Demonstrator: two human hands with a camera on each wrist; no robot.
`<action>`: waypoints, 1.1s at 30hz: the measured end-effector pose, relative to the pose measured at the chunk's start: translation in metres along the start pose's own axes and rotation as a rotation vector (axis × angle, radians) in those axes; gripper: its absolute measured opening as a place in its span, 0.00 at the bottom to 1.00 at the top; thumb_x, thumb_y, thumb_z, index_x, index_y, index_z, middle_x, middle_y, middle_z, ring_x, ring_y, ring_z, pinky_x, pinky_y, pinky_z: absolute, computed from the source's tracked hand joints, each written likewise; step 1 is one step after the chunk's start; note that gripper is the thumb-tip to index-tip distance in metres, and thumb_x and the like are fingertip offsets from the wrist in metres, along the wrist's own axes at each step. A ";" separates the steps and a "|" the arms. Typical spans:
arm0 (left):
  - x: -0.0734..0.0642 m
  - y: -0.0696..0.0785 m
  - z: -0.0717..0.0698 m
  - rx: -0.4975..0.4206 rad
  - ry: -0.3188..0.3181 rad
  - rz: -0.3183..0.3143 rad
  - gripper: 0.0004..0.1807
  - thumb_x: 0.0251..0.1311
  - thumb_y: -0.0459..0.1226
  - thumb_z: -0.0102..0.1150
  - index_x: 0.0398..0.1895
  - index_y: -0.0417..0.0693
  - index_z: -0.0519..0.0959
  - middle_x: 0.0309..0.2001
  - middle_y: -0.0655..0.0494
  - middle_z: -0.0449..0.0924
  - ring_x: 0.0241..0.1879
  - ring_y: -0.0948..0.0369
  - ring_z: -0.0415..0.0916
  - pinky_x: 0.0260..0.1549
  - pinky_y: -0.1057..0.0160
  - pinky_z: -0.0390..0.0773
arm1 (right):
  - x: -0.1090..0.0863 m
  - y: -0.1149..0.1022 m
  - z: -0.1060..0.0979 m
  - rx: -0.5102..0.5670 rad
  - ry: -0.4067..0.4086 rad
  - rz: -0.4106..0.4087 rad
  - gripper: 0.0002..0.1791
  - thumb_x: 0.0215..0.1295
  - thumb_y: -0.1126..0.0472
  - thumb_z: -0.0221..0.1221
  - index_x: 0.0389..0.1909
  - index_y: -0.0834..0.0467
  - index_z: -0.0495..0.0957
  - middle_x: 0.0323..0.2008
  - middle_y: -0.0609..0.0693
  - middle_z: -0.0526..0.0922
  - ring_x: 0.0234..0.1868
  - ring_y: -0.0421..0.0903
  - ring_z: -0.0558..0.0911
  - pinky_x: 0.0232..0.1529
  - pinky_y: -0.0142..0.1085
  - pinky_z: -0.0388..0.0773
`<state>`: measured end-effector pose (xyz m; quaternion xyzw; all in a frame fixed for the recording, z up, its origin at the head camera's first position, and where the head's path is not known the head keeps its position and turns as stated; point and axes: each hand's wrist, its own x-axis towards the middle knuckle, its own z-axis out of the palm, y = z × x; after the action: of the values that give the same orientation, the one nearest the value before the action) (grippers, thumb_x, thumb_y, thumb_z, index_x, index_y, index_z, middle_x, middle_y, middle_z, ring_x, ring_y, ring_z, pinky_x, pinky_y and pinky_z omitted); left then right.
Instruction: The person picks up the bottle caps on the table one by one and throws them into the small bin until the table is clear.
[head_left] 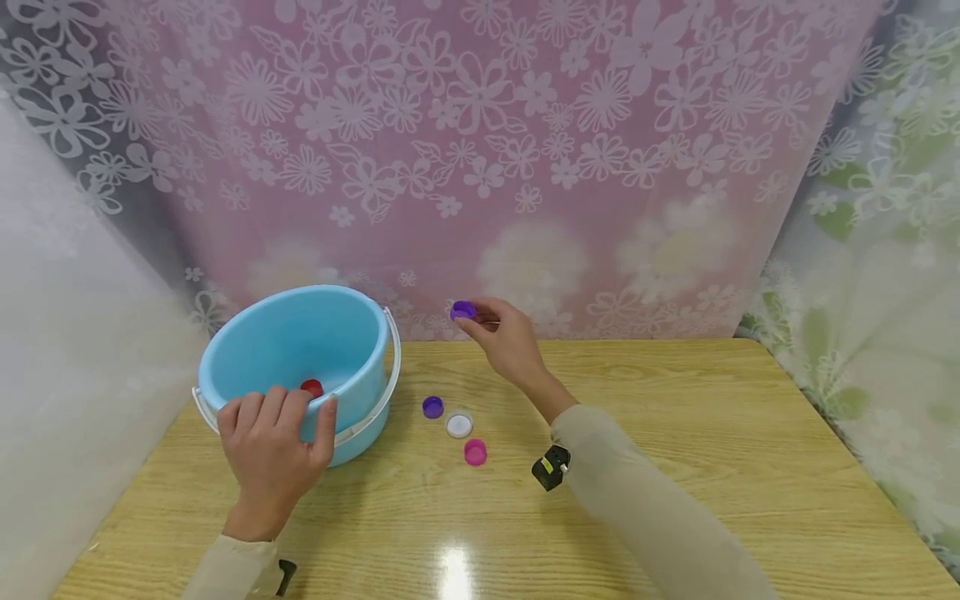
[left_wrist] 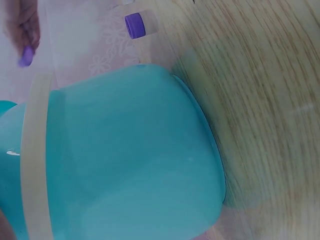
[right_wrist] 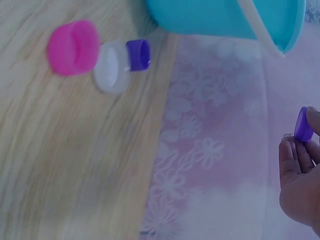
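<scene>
Purple cap (head_left: 462,310) aloft, blue bucket (head_left: 371,371) braced.
Head view: my left hand (head_left: 273,450) grips the bucket's near rim; my right hand (head_left: 510,342) pinches the cap in the air, right of the bucket and apart from it. Red thing (head_left: 312,387) inside; purple (head_left: 432,407), white (head_left: 460,424) and pink (head_left: 475,452) caps on the table (head_left: 675,467). Step looks like a carry. Left wrist view: bucket wall and handle (left_wrist: 36,165); can't tell my left grip here. Right wrist view: thumb and fingers narrow on the cap, others loosely bent. Next move, I judge, wants a light pinch, the rim steady, and clearance over it if heading bucketward.
</scene>
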<state>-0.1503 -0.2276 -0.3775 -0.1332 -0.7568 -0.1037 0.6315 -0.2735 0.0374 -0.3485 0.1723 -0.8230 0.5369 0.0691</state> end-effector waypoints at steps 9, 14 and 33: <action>0.000 0.000 0.000 -0.004 0.007 0.004 0.24 0.60 0.51 0.49 0.16 0.42 0.67 0.16 0.48 0.63 0.19 0.46 0.59 0.32 0.45 0.58 | 0.006 -0.034 0.015 0.053 -0.015 -0.129 0.20 0.63 0.54 0.62 0.54 0.58 0.78 0.42 0.47 0.81 0.43 0.41 0.80 0.47 0.30 0.75; 0.002 0.001 -0.001 -0.005 0.005 0.005 0.24 0.60 0.50 0.49 0.16 0.41 0.67 0.16 0.48 0.63 0.19 0.46 0.59 0.33 0.45 0.58 | 0.009 -0.045 0.026 0.092 -0.033 -0.188 0.19 0.63 0.57 0.62 0.52 0.60 0.78 0.42 0.49 0.80 0.44 0.42 0.79 0.47 0.30 0.75; 0.006 0.002 -0.001 -0.005 0.014 0.026 0.25 0.61 0.51 0.49 0.16 0.40 0.67 0.16 0.47 0.63 0.19 0.46 0.60 0.32 0.45 0.58 | 0.001 -0.079 0.076 0.130 -0.181 -0.300 0.21 0.62 0.55 0.63 0.54 0.59 0.77 0.43 0.47 0.79 0.42 0.37 0.80 0.44 0.26 0.75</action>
<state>-0.1501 -0.2256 -0.3716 -0.1440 -0.7502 -0.0983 0.6378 -0.2411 -0.0608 -0.3117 0.3449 -0.7545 0.5549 0.0629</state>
